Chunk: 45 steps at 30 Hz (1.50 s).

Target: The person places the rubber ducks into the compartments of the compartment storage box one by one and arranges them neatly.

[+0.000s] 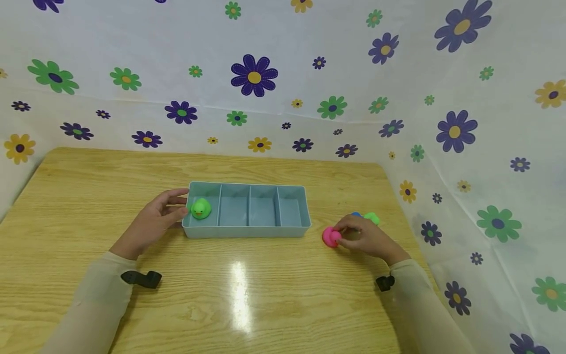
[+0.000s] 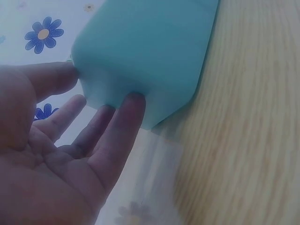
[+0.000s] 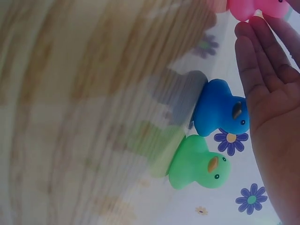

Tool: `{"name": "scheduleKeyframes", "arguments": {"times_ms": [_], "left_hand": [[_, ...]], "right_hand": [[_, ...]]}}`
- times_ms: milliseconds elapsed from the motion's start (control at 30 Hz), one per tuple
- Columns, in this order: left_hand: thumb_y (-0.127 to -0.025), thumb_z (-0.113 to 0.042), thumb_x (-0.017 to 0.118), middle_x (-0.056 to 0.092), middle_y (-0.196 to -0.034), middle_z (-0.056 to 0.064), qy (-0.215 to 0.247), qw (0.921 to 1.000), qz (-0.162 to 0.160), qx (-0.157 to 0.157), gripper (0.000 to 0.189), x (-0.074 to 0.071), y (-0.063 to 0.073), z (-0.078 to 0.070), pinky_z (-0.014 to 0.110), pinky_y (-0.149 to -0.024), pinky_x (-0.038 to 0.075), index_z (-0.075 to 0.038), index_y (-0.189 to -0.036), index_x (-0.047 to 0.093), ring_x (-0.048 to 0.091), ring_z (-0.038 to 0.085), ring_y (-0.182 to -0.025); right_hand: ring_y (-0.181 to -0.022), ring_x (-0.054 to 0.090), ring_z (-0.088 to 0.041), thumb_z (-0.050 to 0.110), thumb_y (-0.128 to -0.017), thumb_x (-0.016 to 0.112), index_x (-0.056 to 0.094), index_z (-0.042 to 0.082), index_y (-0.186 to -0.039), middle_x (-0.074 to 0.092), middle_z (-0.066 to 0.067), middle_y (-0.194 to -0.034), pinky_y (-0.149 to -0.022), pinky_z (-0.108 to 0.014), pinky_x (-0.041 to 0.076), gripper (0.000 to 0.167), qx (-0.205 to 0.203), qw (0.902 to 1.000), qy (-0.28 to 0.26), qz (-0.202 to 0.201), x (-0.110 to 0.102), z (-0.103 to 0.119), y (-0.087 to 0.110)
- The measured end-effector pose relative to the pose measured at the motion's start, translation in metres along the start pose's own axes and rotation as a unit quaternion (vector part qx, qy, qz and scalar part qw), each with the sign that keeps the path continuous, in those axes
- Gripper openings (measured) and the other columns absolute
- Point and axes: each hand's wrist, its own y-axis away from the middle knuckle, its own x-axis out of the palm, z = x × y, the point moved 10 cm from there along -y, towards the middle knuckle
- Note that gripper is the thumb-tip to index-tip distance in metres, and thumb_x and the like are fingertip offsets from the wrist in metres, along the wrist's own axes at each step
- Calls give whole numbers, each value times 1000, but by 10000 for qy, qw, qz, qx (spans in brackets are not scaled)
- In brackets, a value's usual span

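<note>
A pale blue tray (image 1: pixel 245 232) with several compartments in a row stands on the table. Its leftmost compartment holds a green rubber duck (image 1: pixel 201 209). My left hand (image 1: pixel 155 214) is at the tray's left end; in the left wrist view its fingertips touch the end wall (image 2: pixel 140 51), fingers fairly straight. To the right of the tray, my right hand (image 1: pixel 367 238) pinches a pink rubber duck (image 1: pixel 329 237) between thumb and fingers, low over the table. Behind that hand sit a blue duck (image 3: pixel 218 108) and a lighter green duck (image 3: pixel 199 164), partly hidden in the head view.
The wooden table (image 1: pixel 185 295) is glossy, with a bright reflection in front of the tray. A white flowered cloth (image 1: pixel 283 64) rises behind the table and along its right side. Each wrist wears a black strap (image 1: pixel 141 279).
</note>
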Motion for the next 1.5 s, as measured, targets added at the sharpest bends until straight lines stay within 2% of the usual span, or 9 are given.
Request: {"name": "scheduleKeyframes", "arguments": {"times_ms": [200,433,633,767,933,1100,1367,1500], "left_hand": [[-108,-35,57,45,-148,22,0,10000,-3,-9,64,-2,0,-1,23,-90,56,-14,-162,32,55,21,-123],[-108,-34,57,45,-148,22,43,10000,41,-51,63,-3,-1,-1,26,-90,57,-14,-162,32,52,34,-129],[-108,-34,57,42,-149,24,190,9996,138,-141,64,-3,-1,1,39,-93,59,-15,-163,30,50,42,-133],[-107,-34,58,41,-149,25,274,9993,154,-181,65,-3,0,0,45,-92,59,-16,-163,29,49,44,-134],[-108,-32,58,41,-149,25,243,9995,130,-182,65,-3,0,-1,46,-92,60,-16,-163,29,49,44,-133],[-108,-31,57,40,-149,25,299,9993,148,-168,64,-2,-1,0,46,-91,60,-16,-164,28,49,45,-133],[-109,-31,56,40,-149,26,328,9992,176,-141,64,-1,0,-1,43,-91,60,-14,-163,28,49,45,-133],[-108,-32,56,40,-149,25,302,9993,178,-153,64,0,1,-2,44,-92,60,-14,-164,28,49,45,-133]], "right_hand": [[-99,65,-28,3,-89,81,75,10,-110,73,-6,-110,-88,-37,55,23,-132,9998,76,-144,-1,5,-2],[-98,65,-19,2,-89,81,76,12,-107,73,-1,-106,-87,-29,55,22,-242,9988,169,-392,-3,8,-3],[-94,66,-12,4,-89,80,75,12,-108,72,1,-104,-84,-31,58,21,-15,9983,313,-498,-7,5,-5],[-93,67,-10,7,-91,79,75,12,-109,73,2,-103,-82,-38,60,19,257,9972,365,-597,-13,3,-9],[-89,68,-12,8,-92,79,74,11,-108,73,1,-101,-79,-50,59,17,463,9956,359,-730,-22,2,-14],[-90,69,-16,9,-92,78,75,10,-108,74,-2,-102,-81,-55,59,16,513,9941,461,-839,-31,6,-20],[-91,68,-16,16,-94,79,76,12,-108,73,1,-102,-86,-53,58,15,624,9927,447,-929,-42,14,-34],[-91,68,-17,19,-95,77,75,12,-109,74,-1,-103,-84,-50,58,15,750,9908,442,-1032,-47,18,-42]]}}
